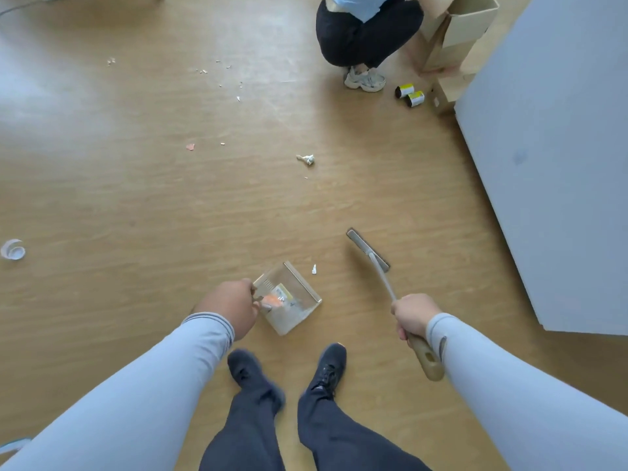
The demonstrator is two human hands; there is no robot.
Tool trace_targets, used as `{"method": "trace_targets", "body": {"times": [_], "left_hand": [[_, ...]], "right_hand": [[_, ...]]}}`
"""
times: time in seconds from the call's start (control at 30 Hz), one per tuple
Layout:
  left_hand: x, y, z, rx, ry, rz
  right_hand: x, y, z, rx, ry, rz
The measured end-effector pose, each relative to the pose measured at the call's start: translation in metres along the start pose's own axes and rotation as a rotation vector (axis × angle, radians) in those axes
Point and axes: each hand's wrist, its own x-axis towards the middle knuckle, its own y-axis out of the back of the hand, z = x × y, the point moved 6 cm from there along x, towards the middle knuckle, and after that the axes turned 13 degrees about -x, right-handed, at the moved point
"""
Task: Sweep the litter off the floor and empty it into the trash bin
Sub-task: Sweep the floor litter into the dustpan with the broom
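My left hand (234,305) grips the handle of a clear dustpan (299,294) held low over the wooden floor, with orange and yellow scraps inside it. My right hand (413,314) grips the beige handle of a small broom (368,249), whose dark head sits to the right of the dustpan. A small white scrap (314,269) lies between pan and broom. A crumpled white wad (307,159) lies further ahead. A pink scrap (190,146) and several tiny white crumbs (221,76) are scattered beyond. No trash bin is in view.
A person (367,32) crouches at the top by open cardboard boxes (455,35). Two yellow-labelled black rolls (409,95) lie near that person's shoe. A large grey cabinet (557,158) fills the right side. A white curled paper piece (13,249) lies at far left.
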Motion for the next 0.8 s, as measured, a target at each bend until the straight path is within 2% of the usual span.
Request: {"method": "trace_targets", "body": {"times": [0.2, 0.33, 0.4, 0.47, 0.53, 0.6, 0.7, 0.8], "left_hand": [[0.028, 0.007, 0.003, 0.015, 0.013, -0.003], [0.030, 0.005, 0.000, 0.016, 0.014, -0.003], [0.028, 0.005, 0.003, 0.026, 0.007, -0.006], [0.028, 0.007, 0.004, 0.018, 0.002, -0.006], [0.026, 0.009, 0.000, -0.005, 0.009, -0.011], [0.026, 0.011, -0.002, -0.016, 0.015, -0.016], [0.026, 0.011, -0.002, -0.020, 0.006, -0.013], [0.030, 0.011, -0.001, -0.027, -0.001, -0.016]], "right_hand": [[0.020, -0.039, -0.020, -0.086, 0.062, -0.031], [-0.003, -0.059, -0.014, -0.206, 0.109, -0.204], [-0.021, -0.040, -0.001, -0.144, 0.137, -0.249], [-0.039, -0.017, 0.017, 0.031, 0.131, -0.271], [-0.048, -0.005, 0.027, 0.077, 0.132, -0.251], [-0.044, -0.004, 0.023, 0.002, 0.147, -0.177], [-0.015, -0.014, 0.002, -0.081, 0.118, -0.073], [0.013, -0.029, -0.027, -0.146, 0.082, -0.056]]}}
